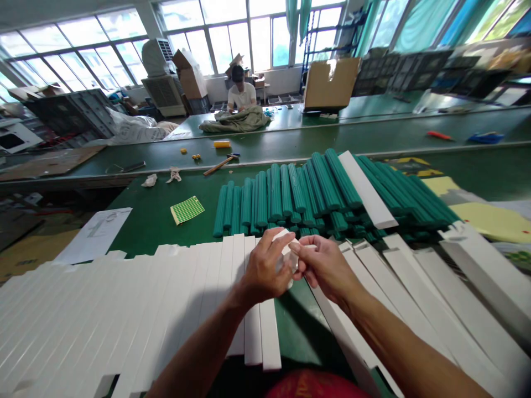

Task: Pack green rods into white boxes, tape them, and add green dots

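Near the middle of the view, my left hand (267, 266) is curled around the end of a white box (286, 247). My right hand (321, 262) pinches the flap at that same end, its fingers closed. The two hands almost touch each other. A row of long white boxes (182, 293) lies side by side on the left. Bundled green ribbed rods (286, 190) are piled just beyond my hands, with one white box (367, 190) lying on top. More long white boxes (394, 276) are spread out at the right.
A sheet of green round stickers (187, 210) and a printed paper (94, 235) lie at the left. Farther back are a hammer (219, 165), a yellow roll (222, 144) and a large cardboard box (331, 84). A person (241, 93) sits at the far table.
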